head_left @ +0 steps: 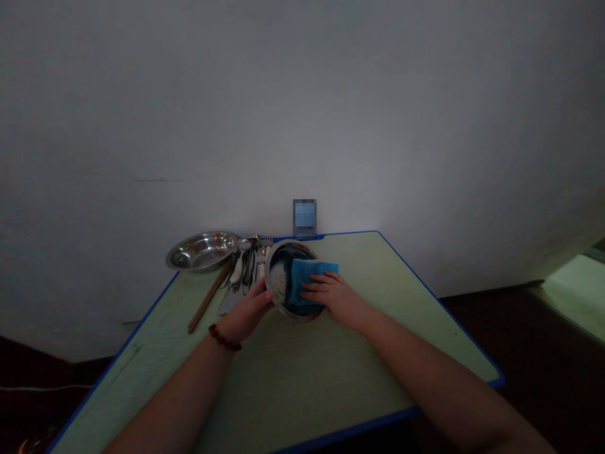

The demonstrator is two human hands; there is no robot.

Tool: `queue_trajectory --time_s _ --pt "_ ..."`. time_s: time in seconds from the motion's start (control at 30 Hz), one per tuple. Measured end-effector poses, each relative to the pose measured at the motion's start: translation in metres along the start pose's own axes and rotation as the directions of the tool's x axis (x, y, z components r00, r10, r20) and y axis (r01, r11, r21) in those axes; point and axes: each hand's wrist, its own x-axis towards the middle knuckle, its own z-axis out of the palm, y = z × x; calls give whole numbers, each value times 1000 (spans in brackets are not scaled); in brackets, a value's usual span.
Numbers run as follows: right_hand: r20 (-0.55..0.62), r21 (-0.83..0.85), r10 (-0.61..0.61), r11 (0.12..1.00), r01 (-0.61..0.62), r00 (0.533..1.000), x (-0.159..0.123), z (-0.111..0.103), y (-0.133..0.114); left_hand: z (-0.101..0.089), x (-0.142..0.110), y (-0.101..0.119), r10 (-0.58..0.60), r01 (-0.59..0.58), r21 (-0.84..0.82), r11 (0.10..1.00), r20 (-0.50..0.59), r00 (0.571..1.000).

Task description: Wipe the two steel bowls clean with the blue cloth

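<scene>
Apparently, wiping is yet unfinished: the left grip (248, 312) holds the metal bowl (278, 275), the right grip (334, 296) holds blue cloth (300, 275) inside.

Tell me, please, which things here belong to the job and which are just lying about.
Apparently in use:
metal bowl, held by the left hand
blue cloth, against the bowl's inside under the right hand

Apparently just lying about:
oval metal dish
cutlery
wooden handle
pixelated upright item by the wall
</scene>
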Motion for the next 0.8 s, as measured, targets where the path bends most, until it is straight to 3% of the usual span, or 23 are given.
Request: queue_trajectory --time_s 0.27,0.8 --pt "-18 3 26 1000 -26 999 -1 -1 -2 12 -1 1 79 -79 0 997 -12 997" --pt "23 -30 -1 1000 1 1000 -2 2 -1 12 -1 -2 45 -39 81 996 -76 996"
